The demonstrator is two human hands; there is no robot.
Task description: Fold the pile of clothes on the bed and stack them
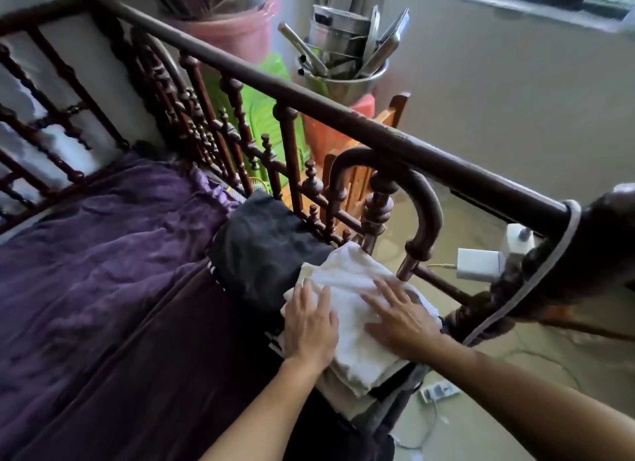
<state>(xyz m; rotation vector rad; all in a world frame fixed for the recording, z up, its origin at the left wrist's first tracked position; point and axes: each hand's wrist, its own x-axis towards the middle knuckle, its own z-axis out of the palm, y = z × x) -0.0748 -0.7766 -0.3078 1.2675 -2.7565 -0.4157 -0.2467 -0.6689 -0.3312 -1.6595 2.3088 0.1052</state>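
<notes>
both hands lie flat on a folded white cloth (347, 282) at the edge of the bed, close to the dark wooden rail (309, 99). the left hand (311, 326) presses the cloth's near left side, fingers straight and close together, gripping nothing. the right hand (400, 318) rests palm down on the cloth's right side, fingers straight and slightly spread, also gripping nothing. a strip of white cloth shows between the two hands, and more of it reaches past the fingertips toward the rail.

the white cloth is the top layer of a stack (347, 395); beige and dark folded layers show under its near edge. just beyond it, touching its far left edge, sits a black garment (264, 251) with a striped band along its left side. a rumpled purple blanket (103, 237) covers the bed to the left of the stack.

behind the rail stand a metal pot of utensils (343, 79) and a green basket (268, 117). a white plug (477, 263) shows to the right, past the curved post.
</notes>
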